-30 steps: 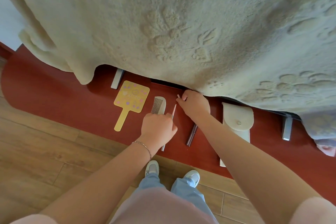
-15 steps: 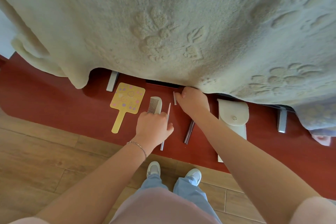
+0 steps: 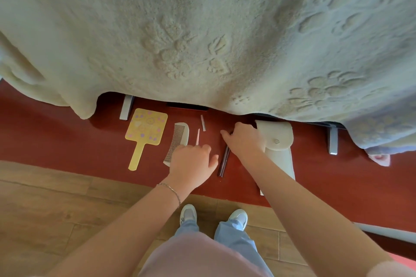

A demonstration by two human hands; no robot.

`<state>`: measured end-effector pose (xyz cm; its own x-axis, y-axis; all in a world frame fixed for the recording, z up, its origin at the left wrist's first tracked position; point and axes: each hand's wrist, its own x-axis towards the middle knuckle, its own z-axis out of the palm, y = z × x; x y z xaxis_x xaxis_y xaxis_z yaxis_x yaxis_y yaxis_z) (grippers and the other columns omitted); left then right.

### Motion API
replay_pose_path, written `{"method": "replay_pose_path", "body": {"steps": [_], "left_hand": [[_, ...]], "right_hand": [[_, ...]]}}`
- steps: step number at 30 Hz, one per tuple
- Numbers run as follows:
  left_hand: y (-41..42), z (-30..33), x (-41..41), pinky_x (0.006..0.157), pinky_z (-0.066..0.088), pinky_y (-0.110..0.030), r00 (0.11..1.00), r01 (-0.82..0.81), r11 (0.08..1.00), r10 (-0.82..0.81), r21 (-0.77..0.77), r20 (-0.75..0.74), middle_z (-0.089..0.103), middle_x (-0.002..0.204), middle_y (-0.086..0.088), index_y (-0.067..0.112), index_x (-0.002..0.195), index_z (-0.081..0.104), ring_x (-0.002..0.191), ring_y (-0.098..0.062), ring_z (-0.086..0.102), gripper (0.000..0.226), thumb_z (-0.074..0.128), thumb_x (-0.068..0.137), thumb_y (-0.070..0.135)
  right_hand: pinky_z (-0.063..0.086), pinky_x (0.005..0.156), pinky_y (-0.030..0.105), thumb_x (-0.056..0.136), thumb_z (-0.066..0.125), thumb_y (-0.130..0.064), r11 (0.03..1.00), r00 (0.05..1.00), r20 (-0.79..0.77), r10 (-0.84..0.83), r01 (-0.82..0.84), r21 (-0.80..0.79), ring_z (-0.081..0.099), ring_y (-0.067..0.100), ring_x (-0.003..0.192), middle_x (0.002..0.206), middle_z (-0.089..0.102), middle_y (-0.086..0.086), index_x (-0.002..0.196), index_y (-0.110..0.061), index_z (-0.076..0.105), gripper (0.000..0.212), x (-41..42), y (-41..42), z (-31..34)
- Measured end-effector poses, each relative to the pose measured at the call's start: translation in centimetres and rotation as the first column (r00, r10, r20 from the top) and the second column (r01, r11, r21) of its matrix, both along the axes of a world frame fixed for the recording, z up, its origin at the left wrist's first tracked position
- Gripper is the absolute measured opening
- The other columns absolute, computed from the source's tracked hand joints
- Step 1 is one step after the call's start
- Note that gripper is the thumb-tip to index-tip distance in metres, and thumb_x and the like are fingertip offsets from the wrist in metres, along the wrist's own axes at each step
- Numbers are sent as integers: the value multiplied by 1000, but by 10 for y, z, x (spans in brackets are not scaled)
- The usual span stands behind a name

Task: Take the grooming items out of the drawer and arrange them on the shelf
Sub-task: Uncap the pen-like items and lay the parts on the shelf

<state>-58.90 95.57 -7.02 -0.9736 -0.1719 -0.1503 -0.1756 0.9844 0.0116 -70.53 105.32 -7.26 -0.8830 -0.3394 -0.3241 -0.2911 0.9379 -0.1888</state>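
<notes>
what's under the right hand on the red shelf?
A dark slim stick runs out from beneath the right hand toward the shelf edge; its upper end is covered. The hand also overlaps the cream pouch. Whether the fingers hold the stick is hidden.

A yellow hand mirror (image 3: 146,129) with pink and lilac dots lies on the red-brown shelf (image 3: 56,137); beside it a cream comb (image 3: 177,141). The cream blanket (image 3: 202,29) above bears embossed flowers.
</notes>
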Motion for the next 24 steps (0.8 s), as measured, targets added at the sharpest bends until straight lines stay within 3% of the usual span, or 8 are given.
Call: {"method": "replay_pose_path", "body": {"steps": [3,6,9,16,21,24], "left_hand": [[17,-3,-2,59,34,-27,999,48,999,-48,26,16,51,67,2,17,89,52,63,-17,53,50,25,92,59],[28,-7,-3,59,34,-28,996,72,996,-75,59,56,49,66,2,16,93,53,63,-18,53,52,28,91,62],[29,-8,-3,58,35,-28,998,50,996,-53,76,33,59,73,2,16,99,53,69,-18,61,47,30,93,56],[28,5,4,55,44,-24,996,16,992,-4,125,-93,63,70,6,20,96,57,62,-13,61,39,32,92,50],[24,18,10,58,48,-21,995,-30,988,44,153,-91,61,70,6,19,98,58,66,-12,62,41,31,92,50],[22,29,9,53,39,-19,993,-58,991,70,121,-95,52,67,6,19,96,56,68,-13,62,40,30,93,50]], "right_hand": [[41,59,28,91,46,-44,1000,995,93,-28,28,3,62,29,84,90,64,8,96,-10,60,37,7,4,-5],[41,57,28,89,49,-40,979,961,254,-110,149,-141,59,26,70,75,61,8,74,-11,54,33,5,10,-6],[49,63,33,88,53,-38,894,895,411,-174,318,-315,58,19,57,64,66,5,59,-16,47,37,2,19,-1],[35,48,24,84,64,-35,653,754,599,-270,601,-462,41,7,34,46,60,-4,69,-12,61,27,5,26,16],[40,51,28,83,64,-38,654,793,552,-258,564,-504,44,12,40,47,57,-1,58,-14,57,35,9,12,19],[44,56,31,81,63,-42,663,827,495,-266,530,-528,48,15,45,49,56,1,57,-14,56,37,10,4,20]]}}
